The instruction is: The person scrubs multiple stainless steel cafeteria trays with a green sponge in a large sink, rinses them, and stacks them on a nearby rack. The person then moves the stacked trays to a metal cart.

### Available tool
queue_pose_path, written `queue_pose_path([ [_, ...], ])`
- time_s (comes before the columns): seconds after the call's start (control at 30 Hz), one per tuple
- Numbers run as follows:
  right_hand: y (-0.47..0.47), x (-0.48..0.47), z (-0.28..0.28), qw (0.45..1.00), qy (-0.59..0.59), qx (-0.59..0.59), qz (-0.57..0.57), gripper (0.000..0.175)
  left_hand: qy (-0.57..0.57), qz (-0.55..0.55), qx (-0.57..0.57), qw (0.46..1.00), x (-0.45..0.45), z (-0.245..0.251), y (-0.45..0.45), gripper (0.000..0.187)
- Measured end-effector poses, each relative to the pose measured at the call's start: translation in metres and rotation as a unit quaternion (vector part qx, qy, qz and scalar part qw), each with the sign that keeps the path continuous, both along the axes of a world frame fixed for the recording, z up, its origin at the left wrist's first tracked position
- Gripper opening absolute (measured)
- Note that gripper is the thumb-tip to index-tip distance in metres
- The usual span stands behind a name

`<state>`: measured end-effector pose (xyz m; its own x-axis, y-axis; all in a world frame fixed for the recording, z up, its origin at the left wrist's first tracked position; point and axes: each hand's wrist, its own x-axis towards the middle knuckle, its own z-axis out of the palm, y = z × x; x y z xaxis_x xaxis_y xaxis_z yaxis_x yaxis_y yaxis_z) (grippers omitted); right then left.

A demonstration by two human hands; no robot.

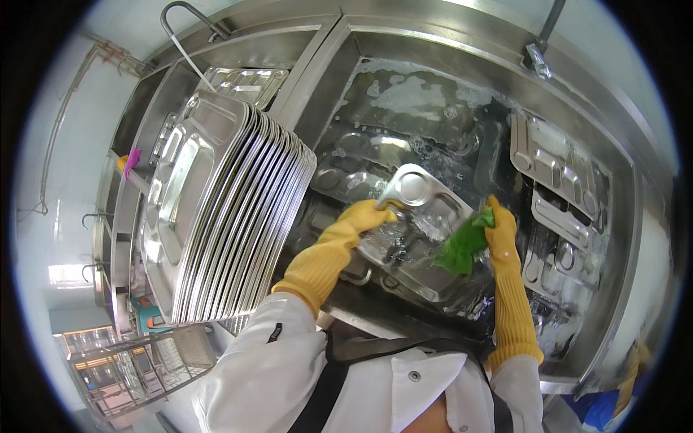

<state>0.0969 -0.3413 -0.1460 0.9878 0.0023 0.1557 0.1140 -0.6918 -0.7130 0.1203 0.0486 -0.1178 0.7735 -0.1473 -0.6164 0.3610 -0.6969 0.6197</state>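
Both hands wear yellow rubber gloves. My left hand (373, 215) grips the edge of a stainless steel compartment tray (412, 187), which is tilted and partly under water in the sink (357, 46). In my right hand (499, 219) is a green cloth (460, 249), hanging over the water near the right side of that tray. Several more compartment trays lie under or partly above the water, among them a metal tray (555, 173) leaning at the sink's right side.
A tall stack of steel compartment trays (238, 216) leans at the left, with more trays (243, 84) behind it. A curved faucet (187, 8) stands at the back left, another faucet (538, 59) at the back right. A wire rack cart (146, 373) is lower left; another person's gloved arm (631, 373) shows lower right.
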Motion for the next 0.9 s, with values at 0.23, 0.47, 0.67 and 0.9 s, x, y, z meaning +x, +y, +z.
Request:
queue_pose_path([
  [0.23,0.02,-0.02,-0.026,0.986,0.06,-0.041,-0.148,0.071,0.057,0.326,-0.127,0.935,-0.049,0.015,0.075,0.06],
  [0.47,0.152,-0.046,0.027,0.976,0.107,0.145,0.121,0.071,0.021,0.312,-0.221,0.924,-0.069,0.046,0.011,0.048],
  [0.67,0.212,-0.056,0.048,0.985,0.07,0.139,0.076,0.058,0.007,0.366,-0.274,0.889,-0.07,0.065,-0.026,0.034],
  [0.9,0.115,-0.035,-0.047,0.906,0.4,-0.131,0.039,0.062,0.004,0.331,-0.334,0.883,-0.091,0.135,0.009,0.04],
])
